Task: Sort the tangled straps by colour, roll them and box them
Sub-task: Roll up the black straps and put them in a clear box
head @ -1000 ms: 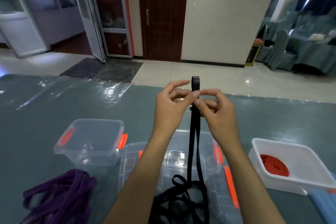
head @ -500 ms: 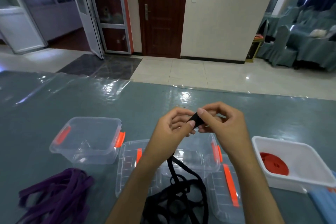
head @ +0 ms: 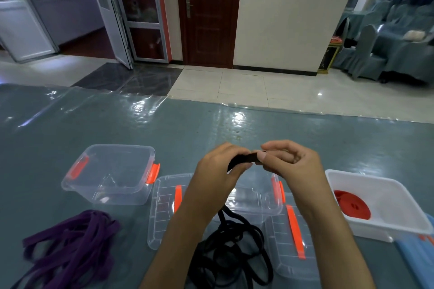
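Both hands hold the end of a black strap (head: pixel 242 159) above the table. My left hand (head: pixel 216 171) grips it from the left, and my right hand (head: pixel 288 159) pinches its tip between thumb and fingers. The rest of the black strap lies in a loose tangle (head: pixel 230 253) near the front edge. A heap of purple strap (head: pixel 70 246) lies at the front left. A rolled red strap (head: pixel 352 204) sits inside a white box (head: pixel 399 225) at the right. An empty clear box (head: pixel 105 171) stands at the left; another clear box (head: pixel 258 199) is under my hands.
Two clear lids with orange clips lie flat, one at centre left (head: pixel 164 206) and one at centre right (head: pixel 293 241). A blue object (head: pixel 420 256) shows at the right edge. The table has a grey-green cover (head: pixel 187 129) under shiny plastic.
My hands have come down from a raised position with the strap hanging between them to just above the clear box, now holding the strap's end folded over.
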